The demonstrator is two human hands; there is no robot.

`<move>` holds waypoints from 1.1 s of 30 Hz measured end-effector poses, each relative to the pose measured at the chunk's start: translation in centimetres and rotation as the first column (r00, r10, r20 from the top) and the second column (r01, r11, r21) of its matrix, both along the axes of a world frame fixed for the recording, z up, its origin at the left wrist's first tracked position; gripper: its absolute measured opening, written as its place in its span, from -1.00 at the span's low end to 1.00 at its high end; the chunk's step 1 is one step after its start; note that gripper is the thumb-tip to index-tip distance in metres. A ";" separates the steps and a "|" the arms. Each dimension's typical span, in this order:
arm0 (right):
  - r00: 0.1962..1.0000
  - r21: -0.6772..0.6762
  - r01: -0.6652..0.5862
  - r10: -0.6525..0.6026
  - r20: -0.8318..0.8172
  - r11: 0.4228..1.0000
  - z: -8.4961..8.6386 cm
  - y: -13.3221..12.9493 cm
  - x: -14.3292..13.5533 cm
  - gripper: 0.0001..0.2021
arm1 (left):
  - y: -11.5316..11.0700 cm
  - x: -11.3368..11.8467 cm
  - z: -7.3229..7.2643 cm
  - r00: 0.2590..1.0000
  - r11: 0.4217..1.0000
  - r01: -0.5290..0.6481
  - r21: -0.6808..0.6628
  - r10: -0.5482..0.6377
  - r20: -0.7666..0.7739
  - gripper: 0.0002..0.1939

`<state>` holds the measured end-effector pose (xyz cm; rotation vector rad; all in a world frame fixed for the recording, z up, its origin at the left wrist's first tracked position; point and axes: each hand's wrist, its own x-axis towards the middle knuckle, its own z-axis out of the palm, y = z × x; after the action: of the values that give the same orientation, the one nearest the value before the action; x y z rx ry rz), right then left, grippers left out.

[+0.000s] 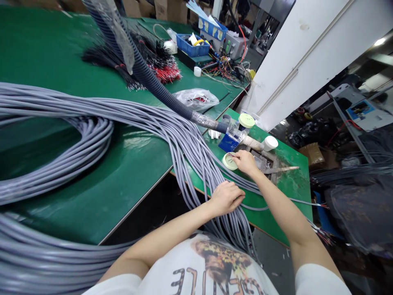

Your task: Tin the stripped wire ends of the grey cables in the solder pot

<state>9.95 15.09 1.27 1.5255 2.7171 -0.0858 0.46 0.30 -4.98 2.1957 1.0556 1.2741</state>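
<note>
A thick bundle of grey cables point(184, 127) crosses the green tables and drops over the edge near my body. My left hand point(226, 197) rests on this bundle with its fingers curled together; what they hold, if anything, is hidden. Farther forward, my right hand point(245, 161) pinches thin wire ends over a round, pale yellow-green container point(229, 161). Just right of that hand lies a metal tray-like fixture point(260, 160) with a flat blade-like tool point(281, 169) across its front.
A ribbed hose point(156, 88) arches over the table to a blue box point(228, 142). White point(270, 143) and yellow-lidded point(246, 120) containers stand behind. Black and red wire bundles point(138, 61), a plastic bag point(196, 99) and a blue bin point(193, 46) lie farther back.
</note>
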 end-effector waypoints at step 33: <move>0.926 0.126 0.360 -0.370 0.072 0.925 -1.2 2.7 13.4 -0.70 | -0.1 0.1 0.3 0.997 1.000 -0.010 0.017 0.012 -0.079 -0.83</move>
<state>23.31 17.79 0.11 1.9957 2.3683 0.1300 0.53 0.20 -4.68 2.2729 1.0922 1.2137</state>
